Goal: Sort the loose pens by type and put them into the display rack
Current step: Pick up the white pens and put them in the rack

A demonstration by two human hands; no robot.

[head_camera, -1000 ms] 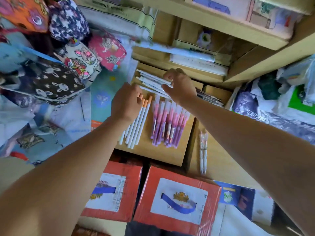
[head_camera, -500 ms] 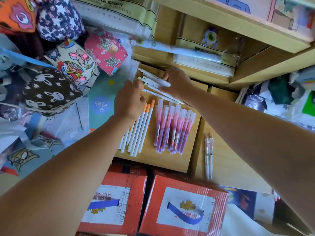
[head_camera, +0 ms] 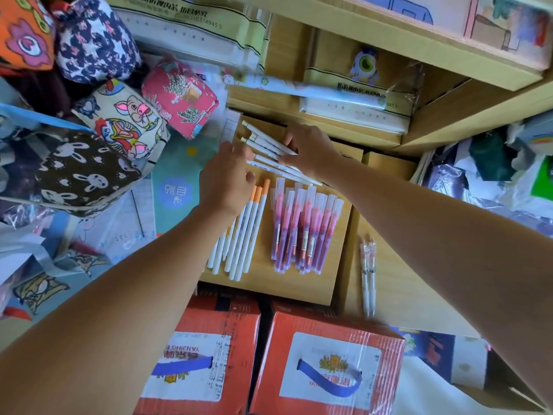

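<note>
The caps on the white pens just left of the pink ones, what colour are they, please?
Orange caps, clearest in the head view.

Two pale wooden panels lie side by side at frame centre. On the left panel (head_camera: 299, 283) you will see three groups:
- loose white pens (head_camera: 269, 144), fanned across the upper end
- orange-capped white pens (head_camera: 244, 241), at lower left
- pink clear-capped pens (head_camera: 302, 232), just beside them on the right

The right panel (head_camera: 387, 304) carries two clear pens (head_camera: 368, 277), lying parallel.
</note>
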